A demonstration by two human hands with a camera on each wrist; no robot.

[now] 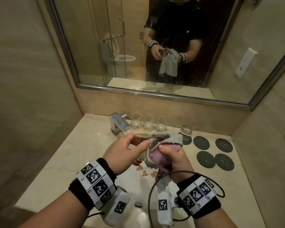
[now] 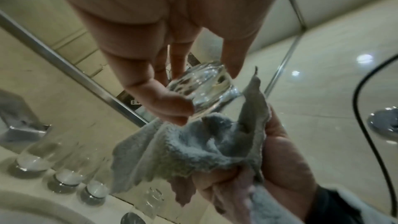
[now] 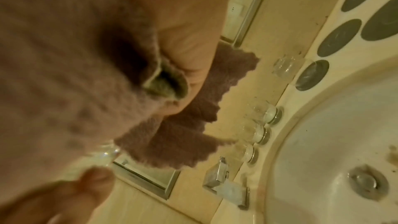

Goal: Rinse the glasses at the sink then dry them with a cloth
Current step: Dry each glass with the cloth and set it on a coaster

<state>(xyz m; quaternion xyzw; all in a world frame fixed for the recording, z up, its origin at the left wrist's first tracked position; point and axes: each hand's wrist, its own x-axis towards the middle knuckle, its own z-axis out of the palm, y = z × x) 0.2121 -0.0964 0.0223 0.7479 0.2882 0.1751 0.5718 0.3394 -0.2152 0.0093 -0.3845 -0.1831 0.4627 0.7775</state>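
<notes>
in the head view the left hand (image 1: 122,153) grips a clear glass (image 1: 144,149) tipped on its side above the sink (image 1: 112,148), thumb on top and fingers curled under its base, while the right hand (image 1: 173,157) clutches a cloth (image 1: 156,155), grey on one face and pink on the other, bunched into the glass's mouth with one end draped over the rim and a tail hanging below the fist; behind them the faucet (image 1: 119,123) stands on the marble counter (image 1: 59,162), three upright glasses (image 1: 149,122) sit in a row beside it, a fourth glass (image 1: 187,129) stands further right, and four dark round coasters (image 1: 214,153) lie at the right; the mirror (image 1: 155,46) above reflects the person holding glass and cloth; in the left wrist view the left hand (image 2: 163,43) pinches the thick base of the glass (image 2: 204,89) between thumb and fingertips, the grey cloth (image 2: 193,149) wraps its open end, and the right hand (image 2: 280,159) squeezes the cloth from below, with the row of glasses (image 2: 64,173) on the counter at lower left; in the right wrist view, blurred, the cloth (image 3: 64,74) fills the frame with the right hand's thumb (image 3: 189,31) pressed on it, a sliver of the held glass (image 3: 107,151) shows at its lower edge, and the sink (image 3: 323,142), its drain (image 3: 368,181) and the faucet (image 3: 224,180) lie beyond
</notes>
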